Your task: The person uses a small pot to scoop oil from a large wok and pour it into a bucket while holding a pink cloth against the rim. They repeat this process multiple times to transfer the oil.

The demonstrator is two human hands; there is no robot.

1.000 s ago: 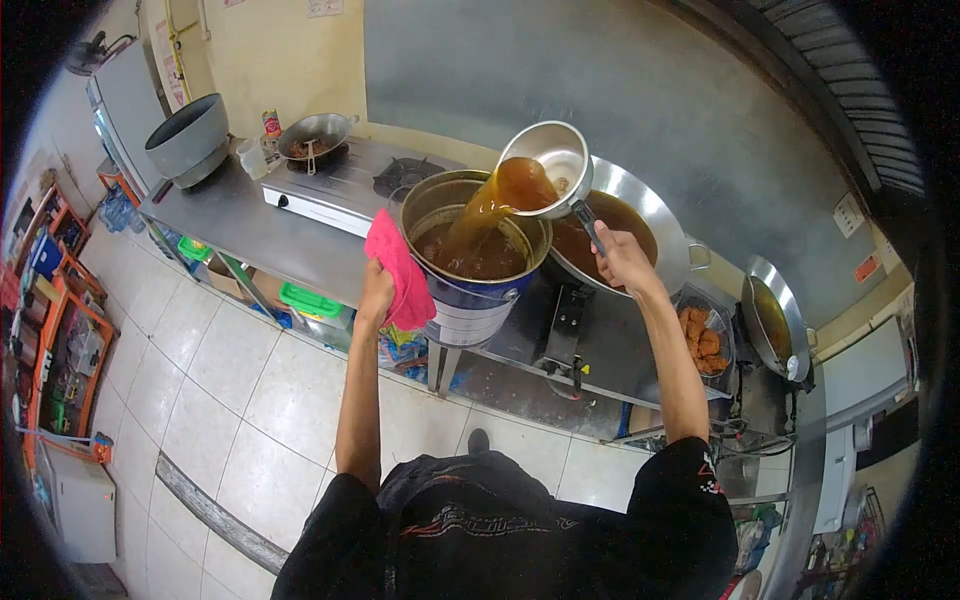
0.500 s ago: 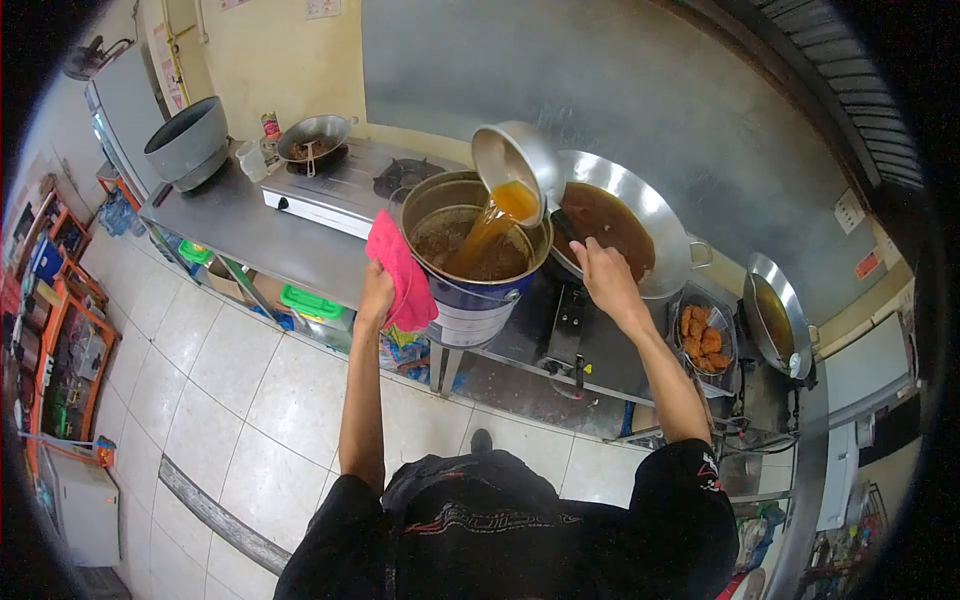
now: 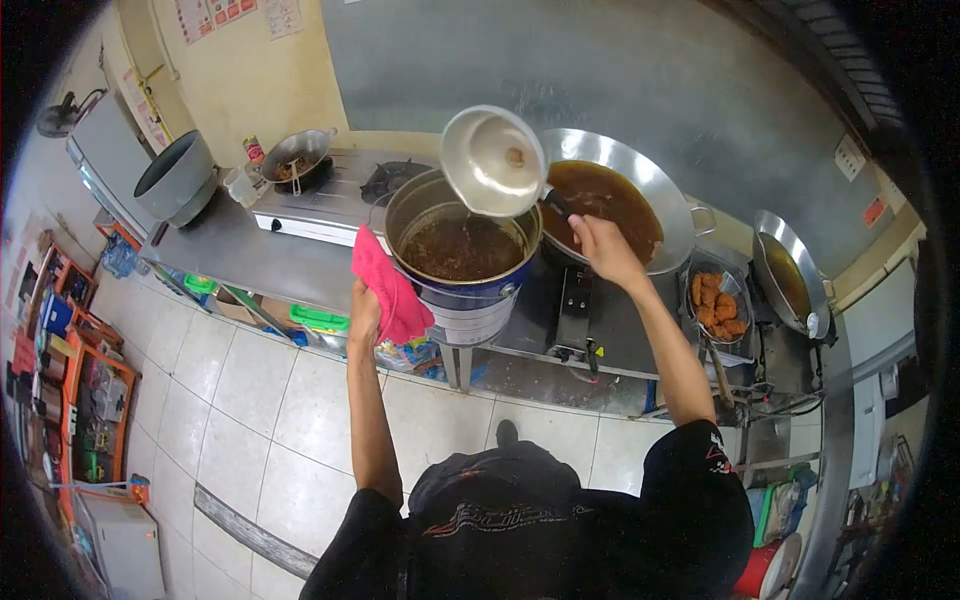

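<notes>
My right hand [image 3: 607, 250] is closed round the black handle of a saucepan [image 3: 492, 160]. The pan is tipped over a metal bucket [image 3: 470, 290], its inside nearly bare, with a thin trickle below its rim. Dark brown liquid with a frothy surface lies in the bucket. My left hand [image 3: 365, 310] grips a pink cloth [image 3: 390, 295] against the bucket's left side. Just right of the bucket, a large wok [image 3: 675, 215] holds brown liquid.
Fried pieces [image 3: 718, 305] fill a basket right of the big wok, beside another wok [image 3: 785, 260] of oil. Leftward on the steel counter [image 3: 235, 245] are a gas stove [image 3: 325, 205] with a small wok [image 3: 305, 155] and a grey pot [image 3: 180, 180].
The thick brown stream from the saucepan has thinned to a trickle, and the pan is tipped further, nearly emptied. Both hands keep their holds. The camera view has shifted slightly.
</notes>
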